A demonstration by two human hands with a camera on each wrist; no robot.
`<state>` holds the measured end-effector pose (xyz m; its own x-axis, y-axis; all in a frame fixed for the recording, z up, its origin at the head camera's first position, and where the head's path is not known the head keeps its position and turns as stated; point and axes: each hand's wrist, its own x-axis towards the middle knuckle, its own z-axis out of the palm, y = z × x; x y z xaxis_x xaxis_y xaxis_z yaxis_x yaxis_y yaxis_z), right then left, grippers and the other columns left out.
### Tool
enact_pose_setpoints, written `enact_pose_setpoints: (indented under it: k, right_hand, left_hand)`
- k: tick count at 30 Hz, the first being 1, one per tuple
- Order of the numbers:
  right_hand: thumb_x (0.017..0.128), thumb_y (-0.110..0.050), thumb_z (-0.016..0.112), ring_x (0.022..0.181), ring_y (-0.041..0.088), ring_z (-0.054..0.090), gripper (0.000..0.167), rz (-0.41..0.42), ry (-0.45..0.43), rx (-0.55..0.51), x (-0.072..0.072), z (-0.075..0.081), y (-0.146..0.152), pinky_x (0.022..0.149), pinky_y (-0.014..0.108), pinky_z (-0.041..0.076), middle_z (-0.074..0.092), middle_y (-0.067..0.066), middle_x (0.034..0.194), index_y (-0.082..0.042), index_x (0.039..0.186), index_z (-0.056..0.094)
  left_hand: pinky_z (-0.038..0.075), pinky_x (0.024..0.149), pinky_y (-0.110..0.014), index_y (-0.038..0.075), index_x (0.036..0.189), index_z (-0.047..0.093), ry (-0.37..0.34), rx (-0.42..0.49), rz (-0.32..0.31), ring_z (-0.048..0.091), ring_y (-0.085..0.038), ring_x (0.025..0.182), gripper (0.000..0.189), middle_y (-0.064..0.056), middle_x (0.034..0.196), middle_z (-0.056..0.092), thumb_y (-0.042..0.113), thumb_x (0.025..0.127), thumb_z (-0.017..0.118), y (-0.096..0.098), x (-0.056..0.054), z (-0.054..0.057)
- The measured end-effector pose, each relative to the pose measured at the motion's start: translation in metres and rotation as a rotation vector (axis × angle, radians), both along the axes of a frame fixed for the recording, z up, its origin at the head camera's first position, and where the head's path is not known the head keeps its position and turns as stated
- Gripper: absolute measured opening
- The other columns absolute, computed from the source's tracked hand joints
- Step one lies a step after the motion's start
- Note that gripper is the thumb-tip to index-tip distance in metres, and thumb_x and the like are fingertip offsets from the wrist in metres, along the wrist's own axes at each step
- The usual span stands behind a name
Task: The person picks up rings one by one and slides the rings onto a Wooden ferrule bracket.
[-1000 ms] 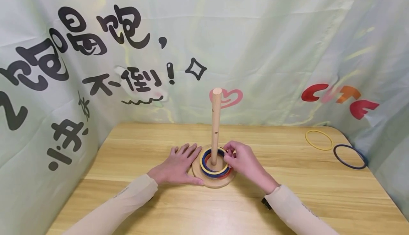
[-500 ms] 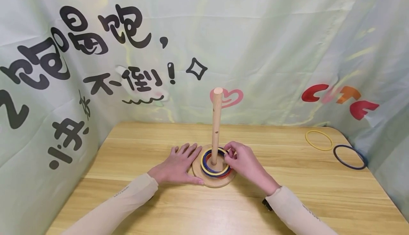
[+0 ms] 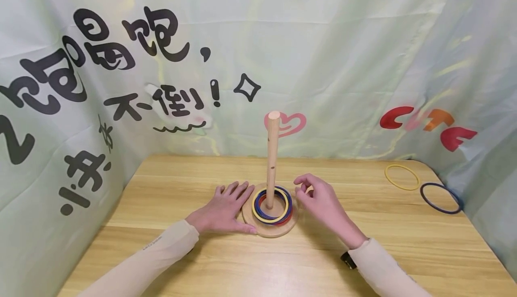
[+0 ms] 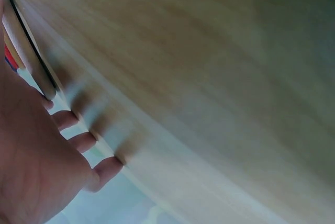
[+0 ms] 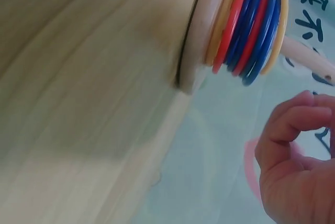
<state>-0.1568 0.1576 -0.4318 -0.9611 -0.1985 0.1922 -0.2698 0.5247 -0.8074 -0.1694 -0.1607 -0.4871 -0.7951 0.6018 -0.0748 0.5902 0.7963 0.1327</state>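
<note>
A wooden post (image 3: 272,153) rises from a round wooden base (image 3: 271,232). Several rings circle its foot, with a yellow ring (image 5: 283,20) on top and blue and red ones (image 5: 230,33) beneath. My left hand (image 3: 222,211) lies with spread fingers against the left side of the base, thumb at its front edge. To the right of the base, my right hand (image 3: 321,200) hovers with loosely bent fingers and holds nothing. A small gap separates its fingertips from the rings.
A yellow ring (image 3: 386,176) and a dark blue ring (image 3: 439,209) lie flat near the right edge of the wooden table (image 3: 194,261). A printed curtain (image 3: 343,63) encloses the back and both sides.
My right hand has let go of the top yellow ring and drawn back to the right. That ring now lies slightly off-centre on the stack. The left hand has stayed put.
</note>
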Motion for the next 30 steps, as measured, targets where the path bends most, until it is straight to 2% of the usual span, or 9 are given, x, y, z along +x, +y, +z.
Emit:
enact_pose_setpoints:
  k: [6, 16, 21, 26, 30]
  right_hand:
    - [0.104, -0.006, 0.065, 0.064, 0.013, 0.058, 0.016, -0.064, -0.008, -0.084, 0.002, 0.001, 0.026, 0.056, 0.027, 0.047, 0.065, 0.007, 0.096, -0.007, 0.117, 0.074]
    - [0.107, -0.012, 0.066, 0.083, 0.009, 0.062, 0.018, -0.189, 0.088, -0.057, 0.002, 0.0, 0.087, 0.067, 0.022, 0.048, 0.067, 0.009, 0.105, -0.003, 0.121, 0.074]
    - [0.109, -0.015, 0.064, 0.082, 0.006, 0.06, 0.022, -0.251, 0.099, -0.001, 0.0, -0.006, 0.13, 0.064, 0.021, 0.046, 0.067, 0.006, 0.104, -0.001, 0.124, 0.073]
    - [0.108, -0.018, 0.064, 0.081, 0.003, 0.058, 0.027, -0.318, 0.085, 0.073, -0.01, -0.013, 0.171, 0.063, 0.021, 0.045, 0.066, -0.001, 0.103, -0.001, 0.127, 0.072]
    - [0.107, -0.02, 0.064, 0.08, -0.001, 0.056, 0.032, -0.348, 0.056, 0.162, -0.019, -0.017, 0.198, 0.063, 0.021, 0.045, 0.068, 0.006, 0.108, 0.001, 0.131, 0.07]
  left_hand:
    - [0.027, 0.115, -0.073, 0.014, 0.177, 0.017, -0.003, -0.004, 0.001, 0.026, -0.044, 0.16, 0.129, -0.013, 0.179, 0.023, 0.097, 0.086, 0.053, 0.001, 0.0, 0.0]
    - [0.028, 0.115, -0.073, 0.013, 0.177, 0.018, 0.002, -0.006, -0.006, 0.027, -0.045, 0.159, 0.128, -0.015, 0.178, 0.024, 0.096, 0.086, 0.054, 0.001, 0.001, 0.003]
    - [0.028, 0.115, -0.073, 0.013, 0.177, 0.018, 0.0, -0.006, -0.009, 0.027, -0.045, 0.16, 0.128, -0.015, 0.179, 0.024, 0.097, 0.086, 0.053, 0.0, 0.001, 0.004]
    - [0.027, 0.116, -0.073, 0.013, 0.177, 0.017, -0.007, -0.004, -0.001, 0.026, -0.045, 0.16, 0.129, -0.015, 0.179, 0.023, 0.096, 0.086, 0.054, 0.0, 0.002, 0.006]
    - [0.026, 0.116, -0.073, 0.013, 0.177, 0.016, -0.013, -0.009, 0.0, 0.024, -0.045, 0.161, 0.128, -0.015, 0.179, 0.022, 0.096, 0.086, 0.053, 0.001, 0.002, 0.006]
